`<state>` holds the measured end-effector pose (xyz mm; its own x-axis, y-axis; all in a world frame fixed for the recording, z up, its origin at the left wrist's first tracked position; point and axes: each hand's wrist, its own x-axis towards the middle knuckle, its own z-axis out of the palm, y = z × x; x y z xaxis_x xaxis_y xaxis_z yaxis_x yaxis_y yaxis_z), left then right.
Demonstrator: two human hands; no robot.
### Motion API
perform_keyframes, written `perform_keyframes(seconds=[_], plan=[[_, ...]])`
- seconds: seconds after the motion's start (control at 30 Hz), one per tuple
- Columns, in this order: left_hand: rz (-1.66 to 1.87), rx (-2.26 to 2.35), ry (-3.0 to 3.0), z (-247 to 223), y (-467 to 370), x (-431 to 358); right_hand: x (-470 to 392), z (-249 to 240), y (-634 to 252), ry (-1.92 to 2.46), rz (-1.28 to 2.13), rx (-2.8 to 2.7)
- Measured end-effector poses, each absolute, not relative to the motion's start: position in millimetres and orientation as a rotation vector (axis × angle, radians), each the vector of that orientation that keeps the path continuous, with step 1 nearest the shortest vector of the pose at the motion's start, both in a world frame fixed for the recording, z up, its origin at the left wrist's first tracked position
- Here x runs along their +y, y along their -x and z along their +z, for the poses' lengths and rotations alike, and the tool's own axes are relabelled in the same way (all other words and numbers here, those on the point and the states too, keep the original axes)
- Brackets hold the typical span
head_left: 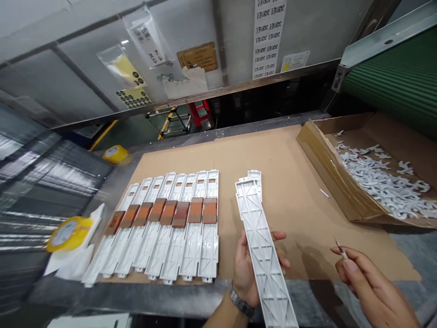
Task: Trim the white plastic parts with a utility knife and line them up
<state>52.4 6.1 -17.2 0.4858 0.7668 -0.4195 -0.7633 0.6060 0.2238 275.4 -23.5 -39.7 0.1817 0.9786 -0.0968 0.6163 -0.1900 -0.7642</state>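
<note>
My left hand (246, 269) grips a long white plastic moulded strip (262, 246) from below, holding it over the cardboard sheet (293, 182). A second white strip (256, 176) shows just behind its far end. My right hand (370, 284) is at the lower right, pinching a thin small blade tool (339, 248) that points up and left. To the left, a row of several identical white strips (170, 228) lies side by side on the cardboard, joined by a band of brown tape (164, 212) across their middles.
An open cardboard box (341, 182) at the right holds several small white plastic offcuts (382, 182). Two yellow tape rolls (70, 233) (115, 153) sit at the left, the nearer on white paper. A green conveyor belt (403, 82) runs at the upper right; a metal panel with labels stands behind.
</note>
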Motion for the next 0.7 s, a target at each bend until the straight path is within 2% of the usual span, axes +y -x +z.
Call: perform_keyframes(seconds=[0.1,0.47,0.6,0.7], plan=[[0.944,0.507,0.000,-13,-45,3,-26,-38,-269,1.851,0.959,-1.500],[0.976,0.478,0.049,-13,-27,-9,-59,-22,-233,1.623,1.162,-1.653],[0.999,0.498,0.057,-11,-21,-11,-43,-33,-231,1.740,0.941,-1.733],[1.043,0.560,0.085,-7,-15,-13,-16,-55,-237,1.874,0.521,-1.938]])
